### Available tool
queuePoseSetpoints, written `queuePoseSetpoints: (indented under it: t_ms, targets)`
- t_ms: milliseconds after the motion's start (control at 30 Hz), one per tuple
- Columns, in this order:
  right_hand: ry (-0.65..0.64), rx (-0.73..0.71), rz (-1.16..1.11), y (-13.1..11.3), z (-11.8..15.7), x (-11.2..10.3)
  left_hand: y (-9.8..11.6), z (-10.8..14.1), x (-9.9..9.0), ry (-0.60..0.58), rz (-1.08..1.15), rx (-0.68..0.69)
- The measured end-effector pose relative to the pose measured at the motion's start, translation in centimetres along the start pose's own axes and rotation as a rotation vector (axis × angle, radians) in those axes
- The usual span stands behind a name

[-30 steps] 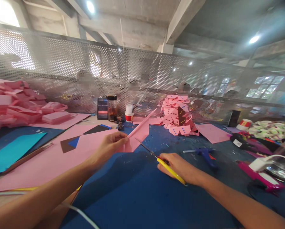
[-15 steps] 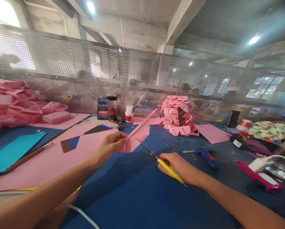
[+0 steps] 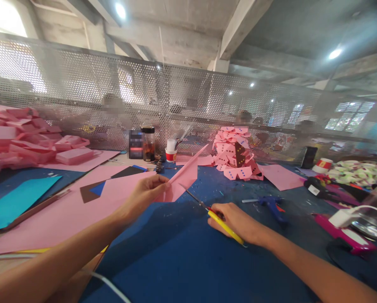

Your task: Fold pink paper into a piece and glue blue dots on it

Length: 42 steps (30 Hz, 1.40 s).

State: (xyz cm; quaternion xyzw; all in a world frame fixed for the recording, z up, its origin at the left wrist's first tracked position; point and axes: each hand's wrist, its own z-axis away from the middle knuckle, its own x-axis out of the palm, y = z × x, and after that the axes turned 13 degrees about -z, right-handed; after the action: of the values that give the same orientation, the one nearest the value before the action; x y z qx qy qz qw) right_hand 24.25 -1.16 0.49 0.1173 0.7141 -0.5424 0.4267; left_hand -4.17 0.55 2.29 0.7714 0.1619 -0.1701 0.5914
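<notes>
My left hand [image 3: 152,188] is closed on a folded piece of pink paper [image 3: 188,176], pinching its left end above the blue tabletop. The paper tilts up toward its far right tip. My right hand [image 3: 229,219] is closed around the yellow handle of a pair of scissors [image 3: 223,225]. The scissors' blades point left and up, and their tips meet the paper's lower edge. How far the blades are apart is hard to make out. Large pink sheets [image 3: 58,214] lie under and beside my left forearm.
Pink folded boxes [image 3: 20,139] are heaped at the left, near a turquoise sheet [image 3: 24,202]. A dotted pink paper pile [image 3: 234,155] stands at the back. At right lie a blue glue gun [image 3: 272,206] and a magenta-and-white device [image 3: 346,231]. A jar [image 3: 148,145] and a cup [image 3: 171,155] stand behind.
Very little differs. My right hand and the scissors have shifted slightly to the left; my left hand and the paper hold their place.
</notes>
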Motion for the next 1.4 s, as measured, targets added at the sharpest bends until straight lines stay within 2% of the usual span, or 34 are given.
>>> queuePoseSetpoints:
  t_ms: [700,1400]
  targets:
    - [0.005,-0.001,0.017,-0.2,0.2,-0.1,0.8,0.4,0.0,-0.001,0.029,-0.030]
    - [-0.023,-0.007,-0.009,-0.1,0.3,-0.2,1.1,0.5,0.0,0.018,0.004,0.041]
